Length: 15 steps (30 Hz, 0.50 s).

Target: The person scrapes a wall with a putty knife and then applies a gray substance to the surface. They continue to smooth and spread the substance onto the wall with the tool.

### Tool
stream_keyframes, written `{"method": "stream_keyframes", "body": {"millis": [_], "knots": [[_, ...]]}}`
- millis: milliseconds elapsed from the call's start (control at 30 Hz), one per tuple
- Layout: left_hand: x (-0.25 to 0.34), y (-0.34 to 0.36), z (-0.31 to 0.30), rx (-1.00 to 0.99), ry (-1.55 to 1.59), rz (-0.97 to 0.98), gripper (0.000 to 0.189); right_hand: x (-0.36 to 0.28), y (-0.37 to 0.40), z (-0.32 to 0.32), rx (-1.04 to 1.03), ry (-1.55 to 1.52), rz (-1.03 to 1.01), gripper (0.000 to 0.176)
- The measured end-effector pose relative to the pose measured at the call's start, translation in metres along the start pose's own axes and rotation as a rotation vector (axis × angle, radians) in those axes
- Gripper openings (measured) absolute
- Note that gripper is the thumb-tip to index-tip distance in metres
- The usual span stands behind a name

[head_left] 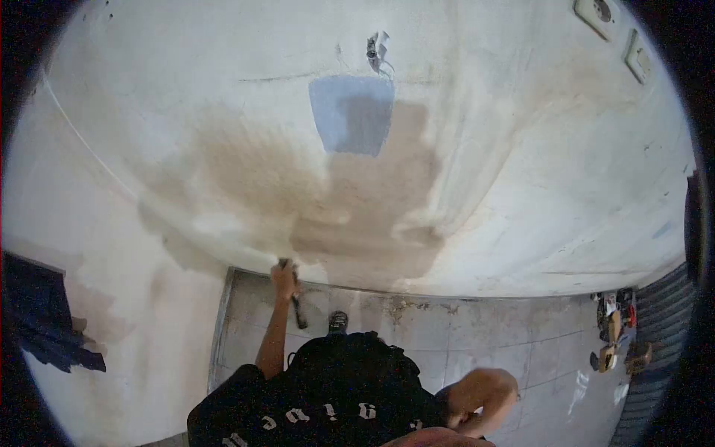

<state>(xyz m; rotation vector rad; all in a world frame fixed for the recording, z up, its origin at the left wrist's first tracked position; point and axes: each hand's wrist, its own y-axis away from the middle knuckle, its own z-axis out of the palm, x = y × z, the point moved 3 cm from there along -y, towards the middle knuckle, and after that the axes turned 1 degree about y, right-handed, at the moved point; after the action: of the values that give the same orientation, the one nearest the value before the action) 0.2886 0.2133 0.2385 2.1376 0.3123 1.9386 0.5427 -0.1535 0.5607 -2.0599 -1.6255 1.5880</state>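
Observation:
My left hand (pixel 282 281) is closed around a dark, stick-like tool (pixel 299 313), low in front of the stained wall (pixel 477 171). One end of it pokes out above the fist, and the longer part hangs down past my wrist over the floor. What kind of tool it is, I cannot tell. My right arm is sharply bent, with the elbow out to the side. My right hand (pixel 471 425) is close to my chest at the bottom edge, its fingers mostly hidden. I wear a black shirt (pixel 350 380) with white lettering.
A pale blue patch (pixel 354 112) marks the wall below a fitting with loose wires (pixel 376 52). Sockets (pixel 596 15) sit at the upper right. Grey tiles (pixel 484 328) cover the floor. Several small items (pixel 612 328) lie near a ribbed shutter (pixel 655 328). Dark cloth (pixel 37 313) hangs left.

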Motion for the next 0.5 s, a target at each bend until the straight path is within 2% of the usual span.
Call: {"method": "stream_keyframes", "body": {"millis": [67,100,133,200,300,400,500], "knots": [[-0.104,-0.004,-0.066,0.080,-0.264,-0.115,0.023,-0.020,-0.036,-0.016,0.077,-0.046,-0.180,0.062],[-0.159,0.004,-0.101,0.066,-0.472,-0.167,0.023,-0.024,-0.049,-0.022,0.107,-0.025,-0.216,0.057],[-0.207,0.023,-0.137,0.005,-0.723,-0.208,0.022,-0.025,-0.050,-0.022,0.120,-0.003,-0.213,0.052],[-0.276,0.079,-0.193,-0.268,-1.164,-0.218,0.022,-0.023,-0.045,-0.019,0.124,0.042,-0.201,0.043],[-0.305,0.153,-0.225,-0.455,-1.268,-0.251,0.020,-0.017,-0.028,-0.008,0.092,0.086,-0.195,0.032],[-0.316,0.196,-0.224,-0.470,-1.247,-0.276,0.019,-0.023,-0.035,-0.021,0.027,0.000,-0.175,0.024],[-0.321,0.201,-0.208,-0.443,-1.225,-0.225,0.018,-0.030,-0.042,-0.033,-0.013,-0.022,-0.178,0.015]]}}
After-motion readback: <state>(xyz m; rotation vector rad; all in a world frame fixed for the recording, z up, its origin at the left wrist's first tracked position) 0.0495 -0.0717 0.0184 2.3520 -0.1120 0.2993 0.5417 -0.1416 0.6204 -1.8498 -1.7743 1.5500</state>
